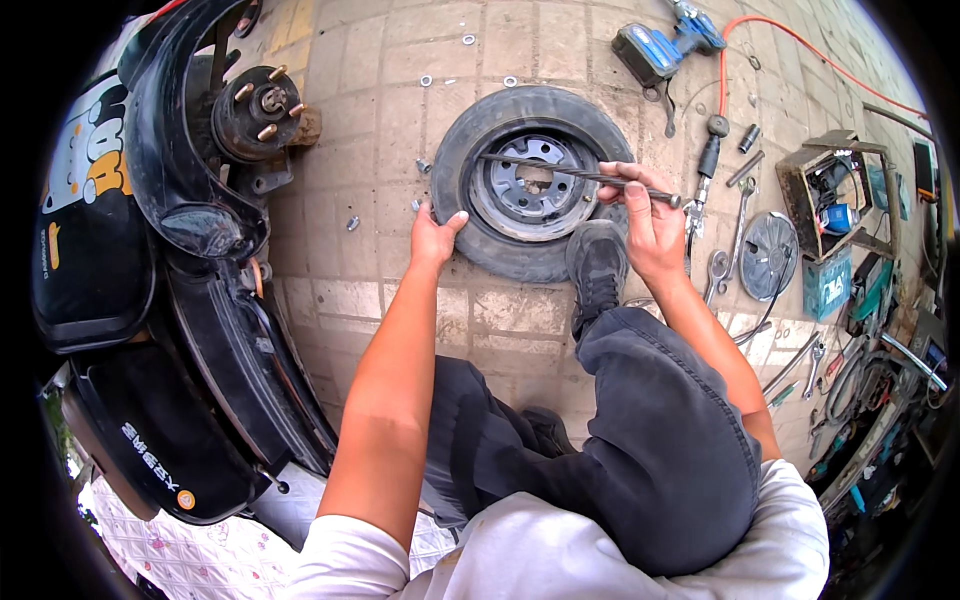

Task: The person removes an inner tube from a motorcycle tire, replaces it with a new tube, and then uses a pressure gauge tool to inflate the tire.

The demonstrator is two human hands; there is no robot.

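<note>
A small black tire on a grey steel wheel rim lies flat on the paving. My left hand grips the tire's lower left edge, thumb on top of the sidewall and fingers down its outer side. In my right hand is a long dark steel pry bar, held near its thick end. Its thin tip reaches across the rim to the tire's inner left edge; whether it touches there I cannot tell. My dark shoe presses against or over the tire's lower right edge.
A black vehicle body with a bare wheel hub stands on the left. Several nuts lie around the tire. To the right are a blue cordless impact wrench, an orange hose, spanners, a round metal disc and a metal frame box.
</note>
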